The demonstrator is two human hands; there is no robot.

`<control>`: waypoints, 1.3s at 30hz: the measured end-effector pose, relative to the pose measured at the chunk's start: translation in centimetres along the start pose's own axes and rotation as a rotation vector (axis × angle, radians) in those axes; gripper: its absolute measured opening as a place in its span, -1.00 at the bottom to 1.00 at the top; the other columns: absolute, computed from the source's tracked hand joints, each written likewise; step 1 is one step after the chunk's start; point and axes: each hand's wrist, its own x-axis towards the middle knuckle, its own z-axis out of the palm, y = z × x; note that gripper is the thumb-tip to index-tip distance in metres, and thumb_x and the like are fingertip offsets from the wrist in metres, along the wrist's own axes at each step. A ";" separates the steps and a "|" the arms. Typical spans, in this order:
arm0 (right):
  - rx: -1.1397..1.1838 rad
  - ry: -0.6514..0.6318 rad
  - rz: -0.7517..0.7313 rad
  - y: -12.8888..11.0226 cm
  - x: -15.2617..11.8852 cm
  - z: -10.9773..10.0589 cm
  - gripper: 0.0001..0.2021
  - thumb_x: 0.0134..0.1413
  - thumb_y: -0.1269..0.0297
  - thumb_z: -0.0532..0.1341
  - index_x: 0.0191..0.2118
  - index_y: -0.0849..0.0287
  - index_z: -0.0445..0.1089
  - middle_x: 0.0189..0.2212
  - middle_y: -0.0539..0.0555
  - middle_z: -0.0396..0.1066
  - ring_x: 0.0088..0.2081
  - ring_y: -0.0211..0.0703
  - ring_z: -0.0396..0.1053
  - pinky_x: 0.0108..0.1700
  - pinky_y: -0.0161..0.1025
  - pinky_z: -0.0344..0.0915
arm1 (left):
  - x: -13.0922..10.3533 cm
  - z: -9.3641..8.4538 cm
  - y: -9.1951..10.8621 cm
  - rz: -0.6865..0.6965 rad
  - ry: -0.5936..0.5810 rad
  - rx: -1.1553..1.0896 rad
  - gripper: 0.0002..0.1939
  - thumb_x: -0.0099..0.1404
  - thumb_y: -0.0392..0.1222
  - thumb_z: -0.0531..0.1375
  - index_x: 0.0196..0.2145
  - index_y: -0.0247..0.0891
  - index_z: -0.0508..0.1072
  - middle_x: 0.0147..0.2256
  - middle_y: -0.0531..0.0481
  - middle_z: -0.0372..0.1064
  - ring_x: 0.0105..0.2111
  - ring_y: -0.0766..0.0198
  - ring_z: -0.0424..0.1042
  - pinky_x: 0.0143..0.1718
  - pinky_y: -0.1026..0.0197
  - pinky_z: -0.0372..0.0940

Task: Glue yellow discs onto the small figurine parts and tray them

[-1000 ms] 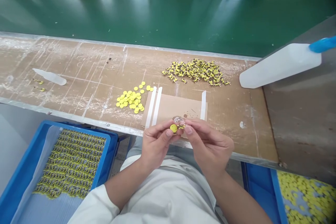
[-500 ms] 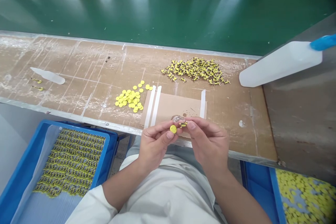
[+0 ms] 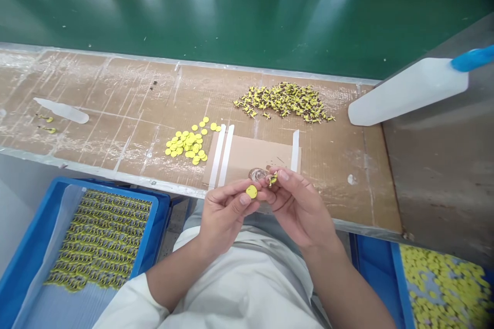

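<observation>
"What does the left hand hold?"
"Its fingers pinch a yellow disc."
"And the tiny yellow-and-black toy?"
"At two o'clock from the disc, near it, pinched by the fingers of the right hand."
"Which way is it long?"
"Too small to tell."

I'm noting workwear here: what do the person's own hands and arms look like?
The left hand and right hand are bare, with no gloves or wristbands showing. The forearms are bare too. On the left, a white sleeve stops well short of the wrist; no right sleeve shows in the picture.
</observation>
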 end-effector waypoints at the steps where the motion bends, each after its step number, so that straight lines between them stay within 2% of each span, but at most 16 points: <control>1: 0.006 -0.009 0.009 0.0 0.0 0.0 -0.83 0.11 0.18 0.42 -0.26 0.16 0.56 -0.33 0.06 0.51 -0.30 -0.18 0.52 -0.23 -0.32 0.57 | 0.0 0.1 0.1 -0.006 0.005 0.003 -0.78 0.07 -0.17 0.48 -0.27 -0.09 0.67 -0.21 -0.07 0.62 -0.27 0.21 0.62 -0.29 0.41 0.51; 6: -0.014 0.010 -0.020 -0.2 -0.1 0.2 -0.83 0.08 0.17 0.44 -0.27 0.15 0.58 -0.34 0.07 0.53 -0.32 -0.16 0.53 -0.26 -0.30 0.58 | -0.1 0.1 0.3 -0.037 -0.005 -0.005 -0.77 0.09 -0.17 0.48 -0.25 -0.08 0.66 -0.18 -0.07 0.61 -0.23 0.20 0.62 -0.26 0.42 0.51; 9: -0.075 0.032 -0.096 -0.1 -0.3 0.3 -0.84 0.07 0.18 0.45 -0.27 0.12 0.60 -0.36 0.07 0.55 -0.36 -0.12 0.55 -0.27 -0.22 0.60 | -0.1 0.0 0.2 -0.036 -0.004 -0.008 -0.74 0.04 -0.19 0.50 -0.25 -0.08 0.66 -0.18 -0.07 0.61 -0.22 0.20 0.61 -0.25 0.42 0.50; 14: -0.161 0.067 -0.258 0.3 -0.7 0.2 -0.89 0.09 0.23 0.45 -0.25 0.08 0.61 -0.32 0.08 0.57 -0.30 -0.03 0.57 -0.23 -0.12 0.61 | -0.1 -0.2 0.1 -0.041 -0.023 -0.025 -0.75 0.07 -0.23 0.49 -0.24 -0.08 0.66 -0.20 -0.05 0.61 -0.25 0.26 0.62 -0.25 0.46 0.48; 19: -0.309 0.060 -0.372 0.8 -1.4 0.3 -0.92 0.19 0.27 0.38 -0.19 0.07 0.60 -0.28 0.09 0.56 -0.26 -0.01 0.56 -0.21 -0.05 0.61 | 0.1 -0.4 -0.1 -0.013 -0.024 0.003 -0.76 0.09 -0.23 0.47 -0.24 -0.09 0.66 -0.21 -0.06 0.62 -0.27 0.25 0.62 -0.26 0.42 0.50; 21: -0.424 0.138 -0.473 0.8 -1.5 0.1 -0.92 0.20 0.29 0.37 -0.19 0.07 0.59 -0.28 0.08 0.55 -0.28 -0.02 0.55 -0.21 -0.06 0.60 | 0.2 -0.6 -0.2 0.022 -0.020 0.030 -0.77 0.09 -0.23 0.47 -0.24 -0.10 0.66 -0.21 -0.07 0.62 -0.28 0.22 0.62 -0.27 0.37 0.52; 23: -0.645 0.242 -0.672 0.5 -1.2 -0.7 -0.92 0.18 0.33 0.38 -0.19 0.05 0.59 -0.26 0.07 0.55 -0.28 -0.04 0.54 -0.18 -0.08 0.57 | 0.4 -1.2 -0.2 0.066 0.015 0.063 -0.76 0.09 -0.22 0.47 -0.23 -0.11 0.66 -0.23 -0.08 0.62 -0.29 0.20 0.62 -0.27 0.32 0.54; 25: -0.930 0.276 -0.883 0.0 -0.7 -2.0 -0.85 0.16 0.40 0.38 -0.16 0.02 0.58 -0.25 0.07 0.54 -0.26 -0.05 0.52 -0.15 -0.10 0.54 | 0.7 -1.9 -0.1 0.105 0.076 0.091 -0.74 0.07 -0.20 0.48 -0.23 -0.12 0.66 -0.24 -0.08 0.62 -0.30 0.20 0.62 -0.27 0.30 0.54; 27: -1.164 0.208 -0.992 -0.5 -0.1 -3.5 -0.79 0.19 0.44 0.34 -0.10 0.01 0.57 -0.21 0.08 0.54 -0.24 -0.05 0.51 -0.16 -0.12 0.51 | 0.9 -2.6 0.0 0.129 0.139 0.108 -0.71 0.05 -0.19 0.50 -0.22 -0.13 0.66 -0.25 -0.09 0.62 -0.30 0.20 0.62 -0.27 0.31 0.54; 30: -1.334 0.051 -0.980 -0.9 0.9 -5.4 -0.76 0.26 0.44 0.27 -0.02 0.02 0.53 -0.15 0.08 0.53 -0.18 -0.06 0.51 -0.11 -0.14 0.48 | 1.2 -3.4 0.1 0.135 0.196 0.112 -0.69 0.03 -0.18 0.50 -0.22 -0.14 0.66 -0.26 -0.09 0.62 -0.31 0.22 0.62 -0.27 0.32 0.53; 35: -1.414 -0.112 -0.932 -0.3 2.0 -6.5 -0.73 0.31 0.45 0.22 0.04 0.04 0.47 -0.13 0.10 0.51 -0.12 -0.05 0.47 -0.05 -0.10 0.42 | 1.2 -3.6 -0.1 0.117 0.190 0.101 -0.71 0.04 -0.18 0.50 -0.23 -0.15 0.66 -0.27 -0.09 0.62 -0.32 0.22 0.62 -0.26 0.32 0.53; 39: -1.430 -0.157 -0.889 0.1 2.5 -6.4 -0.75 0.33 0.42 0.21 0.04 0.02 0.46 -0.14 0.10 0.50 -0.14 -0.05 0.45 -0.07 -0.10 0.41 | 1.1 -3.6 -0.2 0.103 0.184 0.107 -0.72 0.05 -0.17 0.49 -0.23 -0.15 0.66 -0.25 -0.10 0.62 -0.32 0.22 0.62 -0.25 0.31 0.53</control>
